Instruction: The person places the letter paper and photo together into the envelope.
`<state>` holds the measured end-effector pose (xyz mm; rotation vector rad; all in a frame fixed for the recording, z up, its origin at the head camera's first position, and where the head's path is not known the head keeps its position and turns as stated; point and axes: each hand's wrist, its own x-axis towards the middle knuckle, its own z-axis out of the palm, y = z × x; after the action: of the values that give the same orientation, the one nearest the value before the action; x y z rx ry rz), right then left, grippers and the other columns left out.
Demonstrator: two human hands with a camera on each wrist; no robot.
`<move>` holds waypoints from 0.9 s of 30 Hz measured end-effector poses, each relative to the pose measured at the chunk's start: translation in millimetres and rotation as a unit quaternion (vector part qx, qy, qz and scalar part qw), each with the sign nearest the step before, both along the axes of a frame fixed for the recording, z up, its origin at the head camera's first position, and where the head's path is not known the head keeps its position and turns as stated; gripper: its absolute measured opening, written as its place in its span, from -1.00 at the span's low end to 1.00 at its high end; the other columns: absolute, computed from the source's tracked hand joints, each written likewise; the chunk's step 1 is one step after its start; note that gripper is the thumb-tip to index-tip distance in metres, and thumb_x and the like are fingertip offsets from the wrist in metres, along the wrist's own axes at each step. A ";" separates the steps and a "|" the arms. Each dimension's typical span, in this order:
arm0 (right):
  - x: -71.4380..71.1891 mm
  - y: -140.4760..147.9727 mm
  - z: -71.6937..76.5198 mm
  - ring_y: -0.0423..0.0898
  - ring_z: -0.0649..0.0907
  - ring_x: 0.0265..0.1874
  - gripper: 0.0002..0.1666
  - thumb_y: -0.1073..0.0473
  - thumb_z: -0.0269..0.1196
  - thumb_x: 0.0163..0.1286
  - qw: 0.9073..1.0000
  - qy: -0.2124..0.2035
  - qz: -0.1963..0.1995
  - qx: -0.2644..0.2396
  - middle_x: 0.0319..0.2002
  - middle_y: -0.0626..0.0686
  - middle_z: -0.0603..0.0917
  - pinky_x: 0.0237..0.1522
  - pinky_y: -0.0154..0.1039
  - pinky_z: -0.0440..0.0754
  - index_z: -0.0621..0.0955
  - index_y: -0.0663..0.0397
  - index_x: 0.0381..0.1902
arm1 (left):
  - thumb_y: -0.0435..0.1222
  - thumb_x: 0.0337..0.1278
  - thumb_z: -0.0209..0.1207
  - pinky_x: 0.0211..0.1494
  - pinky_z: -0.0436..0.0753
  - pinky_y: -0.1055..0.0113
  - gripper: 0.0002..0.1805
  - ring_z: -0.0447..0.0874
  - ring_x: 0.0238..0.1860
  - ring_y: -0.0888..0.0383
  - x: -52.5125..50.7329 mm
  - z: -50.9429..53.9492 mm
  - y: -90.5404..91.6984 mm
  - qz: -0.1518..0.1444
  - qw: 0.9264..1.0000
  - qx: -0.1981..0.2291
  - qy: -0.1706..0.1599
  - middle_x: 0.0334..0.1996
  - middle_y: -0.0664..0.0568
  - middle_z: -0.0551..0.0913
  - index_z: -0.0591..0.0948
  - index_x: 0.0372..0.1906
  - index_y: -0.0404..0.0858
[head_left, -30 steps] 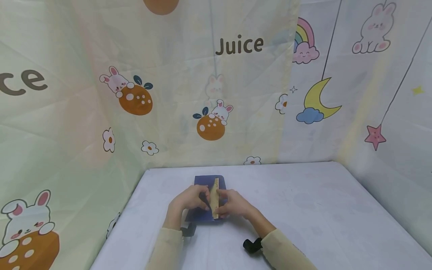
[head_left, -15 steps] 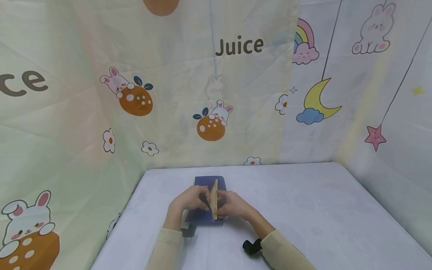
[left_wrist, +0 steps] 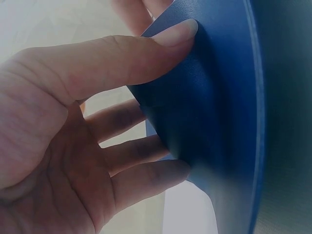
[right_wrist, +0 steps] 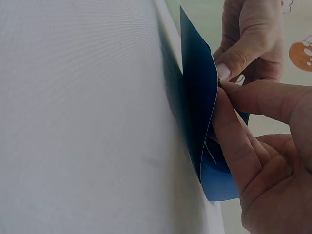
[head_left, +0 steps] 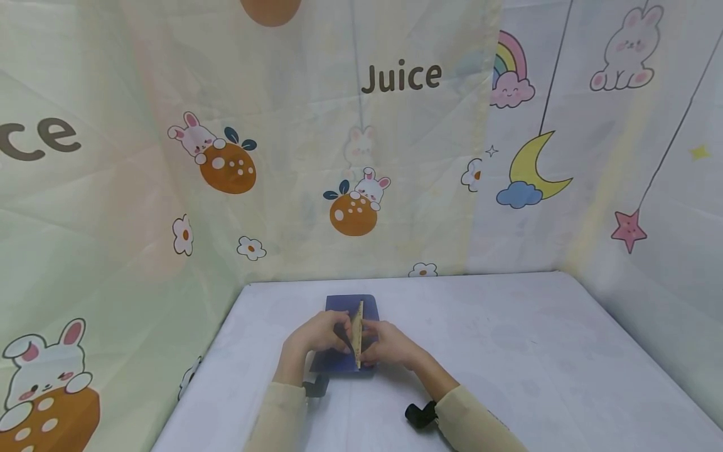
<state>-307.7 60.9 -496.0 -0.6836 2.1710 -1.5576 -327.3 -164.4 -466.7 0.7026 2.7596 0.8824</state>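
Observation:
A blue cover, smooth and folded (head_left: 333,360), lies on the table between both hands. From it rises a narrow pale yellow strip (head_left: 358,342), nearly upright and seen edge-on in the head view. My left hand (head_left: 321,331) pinches a bent blue flap (left_wrist: 222,112); its thumb lies on the near face, its other fingers behind. My right hand (head_left: 392,342) holds the piece from the right, thumb and fingers against the strip. In the right wrist view, fingers of my right hand (right_wrist: 273,156) pinch the blue edge close to the left thumb. What lies inside the fold is mostly hidden.
A white cloth covers the table (head_left: 497,351). Printed curtains (head_left: 299,157) stand behind it and along both sides. Black wrist devices (head_left: 421,414) sit by the sleeves, close above the tabletop.
The pale yellow strip has leaned slightly left, and its visible edge looks thinner. My right hand has shifted a little left with it. The left hand has barely moved.

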 end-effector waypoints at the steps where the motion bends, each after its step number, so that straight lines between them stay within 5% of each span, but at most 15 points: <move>1: 0.0 -0.1 -0.1 -0.02 0.83 -0.26 0.07 0.43 0.44 0.20 1.000 0.000 0.000 -0.001 0.27 0.30 0.64 -0.19 -0.13 0.81 0.21 0.19 0.61 | -0.30 -0.28 0.61 0.50 0.40 -0.22 -0.64 0.45 0.48 -0.25 0.1 0.0 0.1 0.000 1.000 0.000 0.001 0.43 -0.21 0.53 0.62 -0.40 0.01; 10: -0.5 -3.0 -4.0 -0.03 0.83 -0.33 0.10 0.46 0.47 0.15 1.000 0.003 -0.005 -0.013 0.21 0.29 0.68 -0.22 -0.17 0.80 0.20 0.29 0.59 | -0.33 -0.27 0.61 0.50 0.39 -0.21 -0.64 0.45 0.48 -0.26 1.5 -0.6 0.5 -0.001 1.000 -0.001 0.007 0.43 -0.24 0.52 0.62 -0.40 0.00; 27: -3.6 -3.3 -6.1 0.00 0.84 -0.26 0.05 0.49 0.39 0.21 1.000 0.000 0.008 -0.018 0.17 0.26 0.71 -0.17 -0.16 0.80 0.22 0.18 0.61 | -0.35 -0.27 0.60 0.48 0.42 -0.23 -0.64 0.44 0.47 -0.31 2.9 3.4 0.9 -0.005 1.000 0.001 0.008 0.44 -0.27 0.50 0.62 -0.39 -0.02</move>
<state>-311.2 57.6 -502.2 -0.7092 2.1365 -1.5930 -324.4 -163.5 -463.4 0.7273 2.7666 0.8823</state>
